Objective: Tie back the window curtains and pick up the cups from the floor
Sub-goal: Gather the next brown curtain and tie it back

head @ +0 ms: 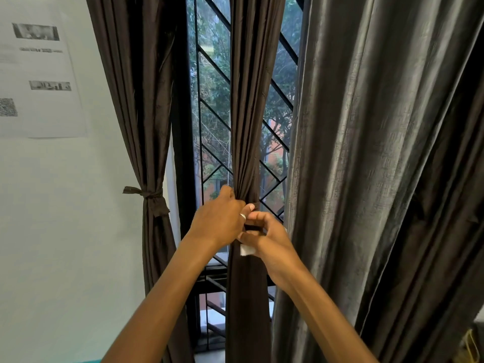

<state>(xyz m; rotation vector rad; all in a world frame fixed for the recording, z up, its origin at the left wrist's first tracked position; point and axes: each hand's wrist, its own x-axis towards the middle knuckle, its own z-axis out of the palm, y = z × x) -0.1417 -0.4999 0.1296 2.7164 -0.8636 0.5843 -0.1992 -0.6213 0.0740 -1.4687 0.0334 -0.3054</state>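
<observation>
- Brown fabric of the middle curtain (251,127) is hanging gathered into a bunch in front of the window grille (209,100), at the centre of the scene.
- The person's left hand (220,218) is gripping that bunch with curled fingers.
- The right hand (267,237), touching the left one, is pinching a dark tie band (252,227) against the curtain, and a white tag (246,250) is showing just below.
- The left curtain (146,127) is hanging by the wall, already cinched by a knotted band (146,193).
- A grey curtain (379,153) is hanging loose on the right.

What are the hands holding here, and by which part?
Left hand grips the gathered folds of the middle brown curtain; right hand pinches the dark tie band wrapped there.
</observation>
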